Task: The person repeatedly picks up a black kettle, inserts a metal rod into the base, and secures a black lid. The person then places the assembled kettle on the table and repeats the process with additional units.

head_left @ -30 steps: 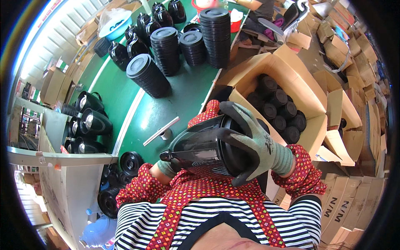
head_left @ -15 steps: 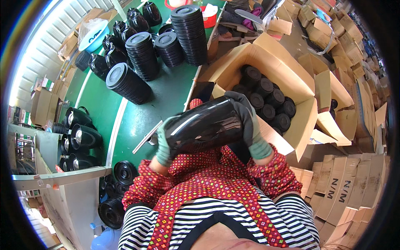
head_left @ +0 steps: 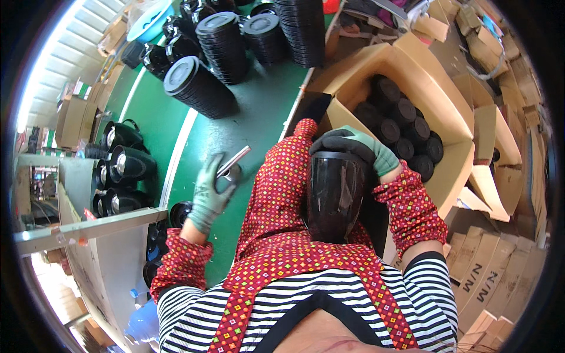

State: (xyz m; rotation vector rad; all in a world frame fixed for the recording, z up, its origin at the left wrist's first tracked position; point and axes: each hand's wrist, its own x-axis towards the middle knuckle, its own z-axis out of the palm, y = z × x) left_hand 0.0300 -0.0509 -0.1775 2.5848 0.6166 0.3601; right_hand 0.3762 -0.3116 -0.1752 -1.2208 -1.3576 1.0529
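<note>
My right hand (head_left: 347,147), in a green glove with dark fingers, grips the top end of a glossy black tapered canister (head_left: 335,197). The canister stands roughly upright on my lap, its narrower end down by the patterned red apron (head_left: 282,194). Off to the left, over the green tabletop, my left hand (head_left: 210,191) is closed around a silver metal tool with a straight bar (head_left: 234,162). A rounded metal part of it shows between thumb and fingers; the rest is hidden by the glove.
Stacks of black lids (head_left: 200,88) stand on the green table (head_left: 159,141), with glossy black vessels (head_left: 156,62) behind. At right an open carton (head_left: 459,176) holds several black canisters (head_left: 403,112). More black vessels (head_left: 132,162) lie at left above a grey ledge (head_left: 88,229).
The canister has turned from lying slantwise between both hands to upright on my lap. My left hand has let go of it and moved left with the metal tool; the view has shifted.
</note>
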